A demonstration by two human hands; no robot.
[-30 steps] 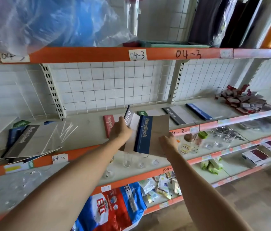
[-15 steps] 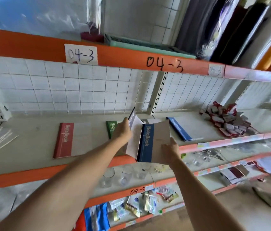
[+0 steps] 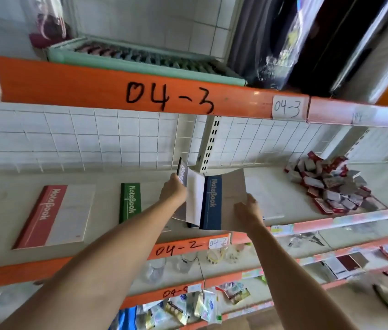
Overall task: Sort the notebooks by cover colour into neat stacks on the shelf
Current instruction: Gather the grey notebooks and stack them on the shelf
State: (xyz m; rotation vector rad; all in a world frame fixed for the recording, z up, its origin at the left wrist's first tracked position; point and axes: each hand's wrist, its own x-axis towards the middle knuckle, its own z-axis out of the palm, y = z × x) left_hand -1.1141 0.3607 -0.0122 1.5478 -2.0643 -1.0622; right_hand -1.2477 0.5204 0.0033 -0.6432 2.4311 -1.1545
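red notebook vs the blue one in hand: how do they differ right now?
The red notebook lies flat on the shelf, untouched; the blue notebook is held above the shelf's front edge by the right hand. Spine band: red versus dark blue. The red one sits alone; the blue one overlaps a black notebook gripped by the left hand. Both read "NoteBook" with pale covers.

On the shelf (image 3: 7, 201), a red notebook (image 3: 54, 216), a green notebook (image 3: 129, 202) and a pile of packets (image 3: 331, 186) are found lying.

Matt paper notebook covers (image 3: 232, 198); glossy painted metal shelf rail (image 3: 92, 89).
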